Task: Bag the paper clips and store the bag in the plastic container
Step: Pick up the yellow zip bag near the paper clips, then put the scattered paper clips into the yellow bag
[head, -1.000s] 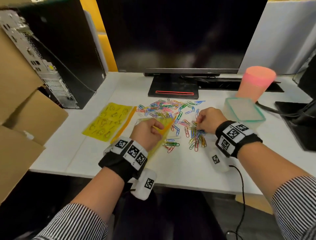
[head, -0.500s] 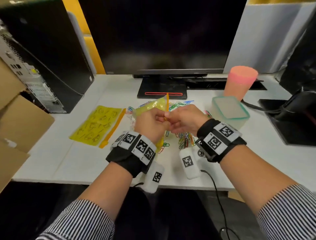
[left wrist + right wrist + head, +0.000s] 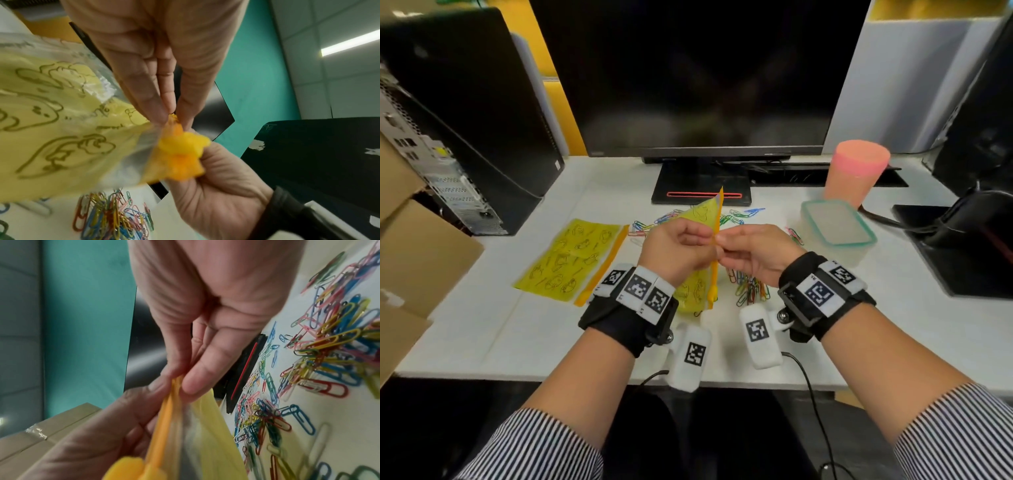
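A yellow printed zip bag (image 3: 702,215) hangs upright above the middle of the white desk, its orange zip strip (image 3: 717,236) running top to bottom. My left hand (image 3: 698,240) pinches that strip from the left (image 3: 168,115). My right hand (image 3: 732,247) pinches the same edge from the right (image 3: 179,382). A yellow slider (image 3: 183,146) sits at the strip's lower end. Coloured paper clips (image 3: 751,291) lie heaped on the desk under my hands, more (image 3: 743,214) behind them. The plastic container (image 3: 837,226), its green-rimmed lid on, stands to the right.
A second yellow bag (image 3: 571,260) lies flat at the left. A pink cup (image 3: 856,174) stands behind the container. A monitor (image 3: 688,75) on its stand (image 3: 702,192) fills the back, a PC tower (image 3: 458,113) and cardboard boxes (image 3: 417,260) the left, black equipment (image 3: 969,240) the right.
My right hand left the clip pile and took hold of the bag's zip edge. Both hands raised the bag off the desk and turned it upright.
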